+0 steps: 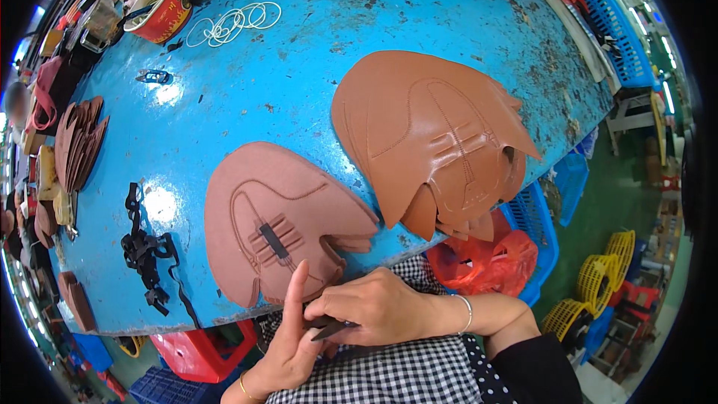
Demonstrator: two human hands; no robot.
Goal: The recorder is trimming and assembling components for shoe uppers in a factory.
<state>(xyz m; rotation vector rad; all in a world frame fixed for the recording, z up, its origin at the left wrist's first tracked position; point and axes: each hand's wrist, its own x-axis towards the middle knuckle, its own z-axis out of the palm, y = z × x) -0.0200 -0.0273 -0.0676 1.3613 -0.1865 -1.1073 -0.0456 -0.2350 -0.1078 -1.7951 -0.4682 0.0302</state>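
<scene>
My left hand (pixel 290 348) and my right hand (pixel 378 310) meet at the table's front edge, just below a stack of dusty-pink leather shoe uppers (pixel 232 187). The right fingers are curled around a dark, narrow, pointed piece (pixel 330 329), its kind unclear. Against its tip the left thumb presses, while the left index finger points up; the other left fingers are partly hidden. Across the stitched slits of the top pink upper lies a short black strip (pixel 272 241). To the right rests a stack of glossy brown uppers (pixel 381 112). Tangled black elastic straps (pixel 146 254) lie at left.
On the blue table (pixel 299 97) sit a red tub (pixel 166 19), loops of white cord (pixel 232 24) and another stack of pieces (pixel 78 142). A red plastic bag (pixel 486 262) fills a blue basket (pixel 544 236) at right. Below the edge stands a red stool (pixel 198 352).
</scene>
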